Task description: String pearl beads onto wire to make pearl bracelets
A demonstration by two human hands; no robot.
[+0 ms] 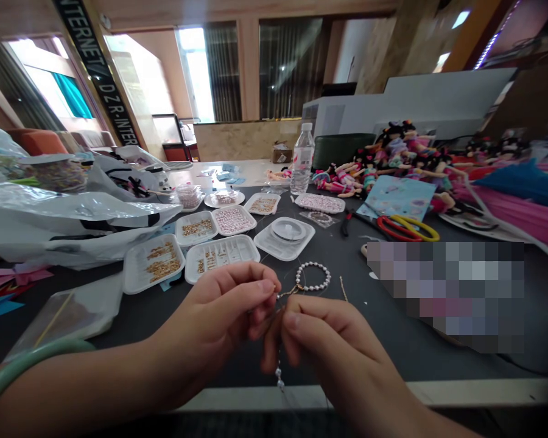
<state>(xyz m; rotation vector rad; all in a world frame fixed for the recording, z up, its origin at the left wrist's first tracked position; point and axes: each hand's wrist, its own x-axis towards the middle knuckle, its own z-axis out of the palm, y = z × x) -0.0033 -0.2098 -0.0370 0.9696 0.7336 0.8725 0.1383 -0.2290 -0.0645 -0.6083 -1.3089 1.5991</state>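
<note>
Your right hand (326,334) pinches the beaded strand (279,380); the strand hangs below it, long axis near vertical, beads downward. Your left hand (228,301) has fingertips together; whether they grasp anything cannot be told. White trays (283,253) occupy the dark tabletop (237,365); curtained windows (292,73) stand beyond.

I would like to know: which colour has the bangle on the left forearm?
The bangle is pale green; the head view shows it, at lower left.
</note>
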